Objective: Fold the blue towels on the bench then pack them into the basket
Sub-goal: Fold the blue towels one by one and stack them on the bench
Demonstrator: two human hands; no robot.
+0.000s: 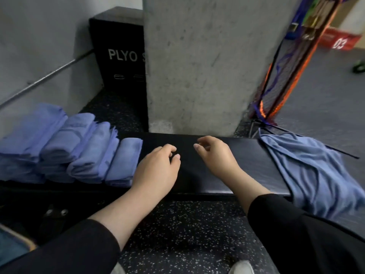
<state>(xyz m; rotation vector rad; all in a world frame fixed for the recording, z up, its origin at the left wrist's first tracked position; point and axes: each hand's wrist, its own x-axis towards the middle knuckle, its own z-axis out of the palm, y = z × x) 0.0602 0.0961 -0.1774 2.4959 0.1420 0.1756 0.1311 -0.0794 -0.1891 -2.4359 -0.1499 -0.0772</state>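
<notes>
A black padded bench [227,175] runs across the view. Several folded blue towels [79,147] lie in an overlapping row on its left part. One unfolded blue towel [308,171] is crumpled over the bench's right end and hangs down its front. My left hand [158,167] hovers over the bench middle, right beside the nearest folded towel [124,161], fingers loosely curled and holding nothing. My right hand [215,155] is a little to its right, also loosely curled and empty. What may be the basket's rim [17,238] shows at the lower left corner.
A concrete pillar [207,66] stands right behind the bench. A black plyo box [118,52] sits behind it at the left, beside a grey wall with a metal rail [49,74]. Coloured bands on a stand [286,76] hang at the right. Speckled rubber floor [187,234] lies in front.
</notes>
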